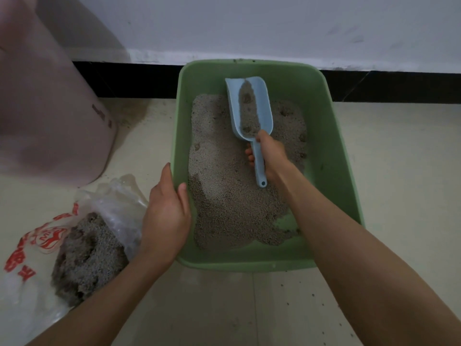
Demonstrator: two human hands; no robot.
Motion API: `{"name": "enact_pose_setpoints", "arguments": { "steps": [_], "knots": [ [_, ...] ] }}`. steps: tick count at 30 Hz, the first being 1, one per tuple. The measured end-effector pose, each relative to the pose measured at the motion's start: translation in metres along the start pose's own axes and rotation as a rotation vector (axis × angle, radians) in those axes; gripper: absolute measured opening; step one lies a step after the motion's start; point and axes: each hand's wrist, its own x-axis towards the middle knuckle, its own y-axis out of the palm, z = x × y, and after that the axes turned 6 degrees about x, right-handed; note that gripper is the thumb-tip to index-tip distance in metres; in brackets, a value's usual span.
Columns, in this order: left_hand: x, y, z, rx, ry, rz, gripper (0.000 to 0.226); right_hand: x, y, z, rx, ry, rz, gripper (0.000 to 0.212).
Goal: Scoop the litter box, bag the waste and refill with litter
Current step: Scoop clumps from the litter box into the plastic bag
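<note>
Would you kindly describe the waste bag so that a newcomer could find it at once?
Start at the green litter box against the wall, then look to the floor beside its near left corner, behind the left hand. The bag lies there: clear plastic with red print, holding grey litter, unlike the plain pink container behind it.

Pale tiled floor (399, 196), speckled with dark specks. Behind it a black skirting strip (124, 81) under a white wall (274, 26). At far left, a large pinkish container (45, 108), partly blurred
</note>
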Motion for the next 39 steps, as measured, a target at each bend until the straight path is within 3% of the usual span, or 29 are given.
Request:
{"name": "enact_pose_setpoints", "arguments": {
  "steps": [9,15,24,33,39],
  "knots": [
    [-0.001,-0.002,0.000,0.021,-0.007,0.021,0.047,-0.042,-0.039,0.014,-0.557,-0.010,0.297,0.016],
    [-0.001,-0.003,-0.002,0.031,0.005,0.020,0.048,-0.041,-0.033,0.026,-0.871,-0.014,0.210,0.023],
    [-0.002,-0.005,-0.006,0.050,-0.011,0.025,0.050,-0.001,0.009,0.057,-1.317,-0.287,0.088,0.029],
    [-0.004,-0.007,-0.009,0.060,-0.016,0.027,0.052,0.024,0.001,0.055,-1.180,-0.284,0.156,0.037],
    [-0.003,-0.006,-0.007,0.070,-0.024,0.016,0.050,0.015,-0.012,0.045,-1.017,-0.220,0.247,0.031]
  ]
}}
